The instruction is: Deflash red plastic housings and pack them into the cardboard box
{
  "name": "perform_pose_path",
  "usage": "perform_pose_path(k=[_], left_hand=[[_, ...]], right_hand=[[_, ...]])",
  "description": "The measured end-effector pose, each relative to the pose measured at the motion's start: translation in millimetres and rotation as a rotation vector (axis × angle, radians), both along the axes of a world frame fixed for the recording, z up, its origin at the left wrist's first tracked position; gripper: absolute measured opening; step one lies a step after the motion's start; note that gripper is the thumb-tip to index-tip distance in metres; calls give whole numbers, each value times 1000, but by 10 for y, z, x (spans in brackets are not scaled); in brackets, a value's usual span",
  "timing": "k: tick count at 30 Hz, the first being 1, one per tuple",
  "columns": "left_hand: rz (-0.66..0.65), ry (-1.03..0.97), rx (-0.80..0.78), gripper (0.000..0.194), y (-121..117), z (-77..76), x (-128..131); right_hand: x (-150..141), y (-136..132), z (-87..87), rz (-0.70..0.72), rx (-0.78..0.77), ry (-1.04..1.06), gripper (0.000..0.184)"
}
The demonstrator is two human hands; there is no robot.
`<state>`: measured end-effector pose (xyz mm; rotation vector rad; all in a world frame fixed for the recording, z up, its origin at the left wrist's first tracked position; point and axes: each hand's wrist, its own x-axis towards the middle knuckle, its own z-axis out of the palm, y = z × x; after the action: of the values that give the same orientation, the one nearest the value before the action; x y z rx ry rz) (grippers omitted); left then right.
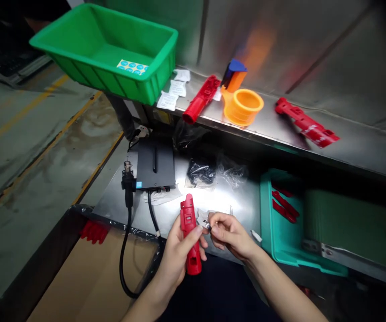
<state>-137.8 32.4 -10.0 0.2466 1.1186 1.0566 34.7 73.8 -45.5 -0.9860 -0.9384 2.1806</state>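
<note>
The left hand point(174, 261) curls its fingers around a red plastic housing point(188, 219). The right hand point(231, 235) pinches a small metal piece point(207, 225) between thumb and fingertips; a black box point(155, 163) sits at twelve o'clock.

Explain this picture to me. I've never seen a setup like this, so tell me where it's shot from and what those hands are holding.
No machine here: these are a person's two bare hands, seen from a camera worn on the head, looking forward and down. The left hand grips a long red plastic housing. The right hand pinches a small silver metal piece, too small to identify. Below them is a stainless steel bench carrying a flat black box with a black cable. A higher steel shelf holds a bright orange plastic cup and a red plastic part. A green plastic crate sits beside that shelf, and a teal plastic tray lies to the right.
</note>
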Motion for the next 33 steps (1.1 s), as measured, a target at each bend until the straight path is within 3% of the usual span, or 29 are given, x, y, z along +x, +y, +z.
perform_pose_path(k=[3, 6, 10, 13, 17, 23, 25, 27, 29, 33], left_hand=[[-50, -39, 71, 68, 33, 168, 175], [-120, -13, 155, 54, -5, 271, 347], [-91, 294, 420, 45, -99, 313, 587], [-74, 462, 546, 48, -145, 336, 762], [-26, 534, 588, 41, -161, 422, 964], [20, 520, 544, 34, -162, 543, 1126], [10, 478, 514, 37, -146, 566, 1126], [-62, 380, 455, 42, -117, 591, 1100], [-167, 255, 366, 49, -79, 622, 1064], [-307, 86, 260, 60, -27, 695, 1032]], right_hand=[[165, -78, 247, -87, 74, 43, 32], [307, -203, 401, -252, 127, 68, 29], [395, -419, 546, -474, 57, 146, 27], [437, -525, 660, -469, -68, 219, 29], [532, -560, 772, -465, -266, 401, 32], [662, -551, 709, -379, -279, 526, 26], [756, -538, 660, -387, -131, 445, 20], [908, -497, 642, -463, 156, 274, 12], [1095, -418, 679, -464, 494, 98, 24], [1374, -206, 867, -101, 1108, -177, 44]])
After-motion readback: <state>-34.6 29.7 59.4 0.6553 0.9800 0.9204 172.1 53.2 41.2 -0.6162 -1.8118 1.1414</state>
